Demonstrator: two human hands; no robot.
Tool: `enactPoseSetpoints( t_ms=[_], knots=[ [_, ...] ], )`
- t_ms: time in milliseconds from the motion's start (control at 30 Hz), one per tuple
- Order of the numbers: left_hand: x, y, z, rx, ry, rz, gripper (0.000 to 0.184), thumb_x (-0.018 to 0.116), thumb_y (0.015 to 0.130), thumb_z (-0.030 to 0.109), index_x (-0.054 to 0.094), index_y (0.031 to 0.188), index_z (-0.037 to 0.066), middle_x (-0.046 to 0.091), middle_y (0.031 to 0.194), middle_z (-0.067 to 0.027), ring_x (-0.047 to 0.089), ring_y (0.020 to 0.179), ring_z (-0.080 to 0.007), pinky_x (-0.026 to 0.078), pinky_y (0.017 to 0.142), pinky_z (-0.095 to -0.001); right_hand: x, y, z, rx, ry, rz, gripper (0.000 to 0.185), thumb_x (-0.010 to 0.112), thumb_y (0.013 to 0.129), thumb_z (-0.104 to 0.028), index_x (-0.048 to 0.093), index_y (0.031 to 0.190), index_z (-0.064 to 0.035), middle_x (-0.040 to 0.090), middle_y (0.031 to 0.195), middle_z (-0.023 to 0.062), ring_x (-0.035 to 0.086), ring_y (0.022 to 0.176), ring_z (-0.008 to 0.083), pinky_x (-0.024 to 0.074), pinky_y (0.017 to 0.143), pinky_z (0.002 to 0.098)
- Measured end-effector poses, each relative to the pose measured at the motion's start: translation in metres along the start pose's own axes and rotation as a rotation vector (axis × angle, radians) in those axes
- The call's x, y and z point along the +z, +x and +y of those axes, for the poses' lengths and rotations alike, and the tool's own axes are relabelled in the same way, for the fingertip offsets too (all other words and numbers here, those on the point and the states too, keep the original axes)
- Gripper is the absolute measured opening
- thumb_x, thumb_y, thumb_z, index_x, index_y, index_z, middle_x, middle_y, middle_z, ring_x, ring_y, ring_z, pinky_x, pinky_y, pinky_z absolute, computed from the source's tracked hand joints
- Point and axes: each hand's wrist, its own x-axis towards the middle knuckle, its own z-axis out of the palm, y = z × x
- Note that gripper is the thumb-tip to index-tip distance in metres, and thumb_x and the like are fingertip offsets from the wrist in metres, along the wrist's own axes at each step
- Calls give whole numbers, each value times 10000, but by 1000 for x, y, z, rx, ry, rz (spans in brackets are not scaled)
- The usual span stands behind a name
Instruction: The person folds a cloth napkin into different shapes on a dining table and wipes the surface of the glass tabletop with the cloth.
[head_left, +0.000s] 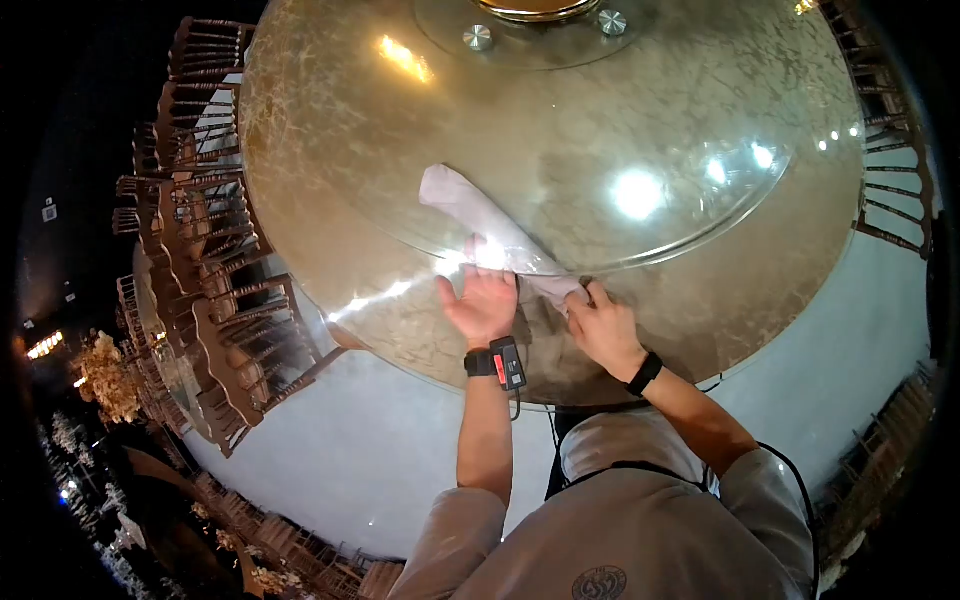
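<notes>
A long, pale pink cloth [478, 212], folded or rolled lengthwise, slants across the near edge of the clear glass turntable [690, 243]. My right hand [605, 328] has its fingers closed on the cloth's near right end. Palm up and with fingers spread, my left hand [483, 300] lies beside the cloth, its fingertips at or against the cloth's lower side. Bright glare covers those fingertips, so whether they are under the glass or touching the cloth is hard to see. The marbled brown round table [400, 335] lies beneath both hands.
Wooden spindle-back chairs [215, 345] line the left side, and more chairs [897, 190] stand at the right. Two round metal fittings, one a silver knob [478, 38], sit near a gold-rimmed object [540, 10] at the table's far side. My body is close to the near edge.
</notes>
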Motion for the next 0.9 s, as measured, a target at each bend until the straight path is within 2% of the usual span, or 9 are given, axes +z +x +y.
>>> enactPoseSetpoints(
  t_ms=[100,167,300,400,600,667,700,800,900],
  knots=[
    [-3,-3,-21,-44,-95,-56,794,460,865,633,390,1404,54,461,1420,-50,398,1309,-206,237,1100,-425,-11,-8,11,78,46,-23,164,651,728,-96,605,884,-119,545,939,132,621,652,323,522,547,424],
    [-2,-3,-35,9,-33,47,817,497,838,663,426,1378,54,478,1400,-37,422,1281,-189,253,1088,-415,-21,-11,17,109,54,-27,166,651,738,-99,615,898,-123,552,954,137,625,667,333,523,553,426],
    [12,-6,-68,-24,46,69,805,526,830,662,447,1360,61,496,1379,-27,430,1267,-180,247,1090,-408,-39,-22,35,171,79,7,154,655,750,-124,628,902,-126,551,912,142,611,649,357,513,555,440],
    [21,-10,-98,-60,36,76,696,525,876,593,455,1340,79,501,1368,-12,447,1250,-170,285,1081,-370,-48,-38,57,200,85,65,137,645,758,-150,624,890,-122,554,891,146,612,631,361,511,543,441],
    [27,-17,-186,-230,231,101,724,563,870,569,403,1372,73,392,1447,-2,322,1353,-179,239,1120,-432,-91,-85,112,341,24,162,137,625,772,-170,619,901,-127,573,850,164,611,619,372,502,538,458],
    [24,-17,-220,-371,313,-35,604,514,955,412,336,1437,95,290,1518,-16,202,1417,-160,210,1154,-408,-107,-105,133,399,-7,195,133,623,774,-171,616,899,-127,580,845,168,610,621,374,498,541,466],
    [22,-18,-232,-447,331,-73,579,496,980,301,260,1469,97,235,1543,-29,171,1436,-186,196,1162,-432,-113,-114,141,460,-37,199,124,623,773,-169,608,886,-121,584,840,170,608,623,376,495,543,470],
    [34,-24,-260,-617,572,-247,589,479,985,306,222,1483,123,193,1558,-22,177,1437,-210,197,1157,-443,-121,-137,157,543,-89,190,124,628,768,-164,582,863,-100,590,820,176,603,627,381,496,544,470],
    [45,-33,-275,-688,740,-323,602,496,977,231,205,1483,82,195,1558,-59,172,1440,-229,207,1149,-423,-122,-154,147,582,-118,22,228,623,759,-165,550,952,-67,599,825,208,619,662,380,510,567,475]
  ],
)
